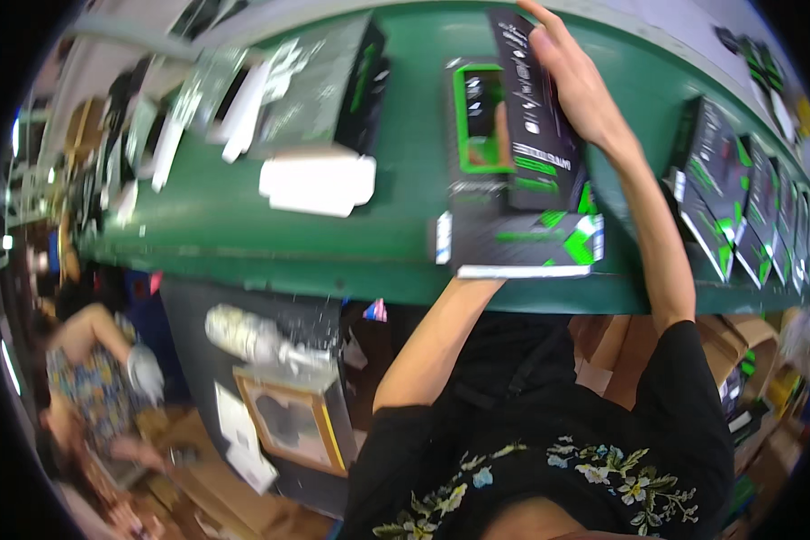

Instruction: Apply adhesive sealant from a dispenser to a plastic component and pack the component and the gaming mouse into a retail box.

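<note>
A black box with green trim (553, 135) stands on the green table in front of me, its front panel tilted. Its green-edged window (480, 117) is on the left part. My right hand (571, 76) lies along the upper right side of the panel, fingers stretched out and touching it. From below, my left forearm (441, 337) passes behind the box's near end (522, 238). That end hides most of my left hand, though a bit of skin shows through the window.
Open black-and-grey cartons (319, 85) with white flaps (319, 186) stand on the green table (414, 243) at the left. Several black-and-green boxes (715, 180) lean in a row at the right. A seated person (99, 360) is at the lower left, beside cardboard (198, 459).
</note>
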`<state>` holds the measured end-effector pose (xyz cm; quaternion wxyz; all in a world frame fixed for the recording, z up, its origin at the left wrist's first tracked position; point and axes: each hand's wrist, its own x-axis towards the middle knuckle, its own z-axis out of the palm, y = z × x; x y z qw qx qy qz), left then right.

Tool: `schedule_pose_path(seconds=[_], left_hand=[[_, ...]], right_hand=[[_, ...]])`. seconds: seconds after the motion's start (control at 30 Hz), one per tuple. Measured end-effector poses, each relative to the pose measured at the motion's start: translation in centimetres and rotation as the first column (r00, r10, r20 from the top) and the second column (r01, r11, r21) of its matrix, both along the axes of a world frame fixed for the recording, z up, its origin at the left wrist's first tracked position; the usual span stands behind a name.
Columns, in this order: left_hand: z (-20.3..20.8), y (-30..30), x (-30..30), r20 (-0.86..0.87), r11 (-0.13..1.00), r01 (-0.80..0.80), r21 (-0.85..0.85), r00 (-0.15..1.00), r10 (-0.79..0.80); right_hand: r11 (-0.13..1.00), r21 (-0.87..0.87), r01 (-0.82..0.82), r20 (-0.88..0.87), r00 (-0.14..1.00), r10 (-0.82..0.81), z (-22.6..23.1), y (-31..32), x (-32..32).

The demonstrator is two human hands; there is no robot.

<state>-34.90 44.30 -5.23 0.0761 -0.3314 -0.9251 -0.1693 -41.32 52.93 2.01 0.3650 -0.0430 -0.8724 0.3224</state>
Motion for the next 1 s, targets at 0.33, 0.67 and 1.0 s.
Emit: schedule_pose_path(seconds=[0.33, 0.67, 1.0], left_hand=[[-1.6, -1.9, 3.9, 0.148, 0.984, 0.045, 0.170, 0.986, -0.071], [10.4, -29.5, 20.5, 0.328, 0.872, -0.386, 0.300, 0.900, 0.286], [8.3, -58.0, 18.6, 0.125, 0.571, -0.300, -0.764, 0.800, 0.587]], right_hand=[[0.721, 0.542, -0.432, 0.422, 0.882, 0.211, -5.1, -1.1, 3.8], [0.495, 0.827, -0.265, 0.488, 0.776, -0.399, -0.5, 8.2, 4.5], [0.261, 0.002, -0.965, 0.530, 0.222, 0.818, 1.0, -28.7, 7.7]])
